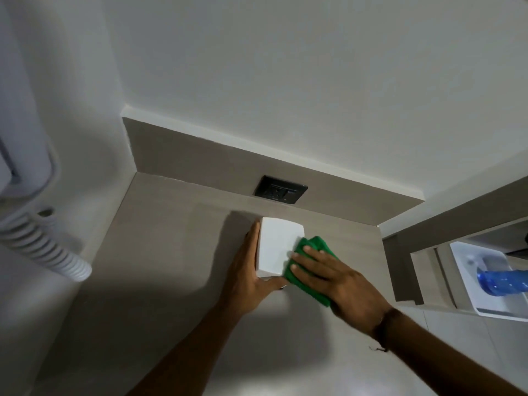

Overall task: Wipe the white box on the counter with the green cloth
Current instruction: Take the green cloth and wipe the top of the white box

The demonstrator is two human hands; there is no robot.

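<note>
A white box (275, 244) stands on the beige counter (171, 281) close to the back wall. My left hand (247, 270) clasps its left side and near bottom corner, fingers flat along the edge. My right hand (337, 277) presses a folded green cloth (310, 264) flat against the box's right side. The cloth sticks out past my fingers at the top and under my palm at the bottom. The box's right edge is hidden by the cloth.
A black wall socket (281, 189) sits in the brown backsplash just behind the box. A white coiled hose (43, 247) hangs at the left wall. At right, a lower ledge holds a white tray (483, 281) with a blue bottle (503, 281).
</note>
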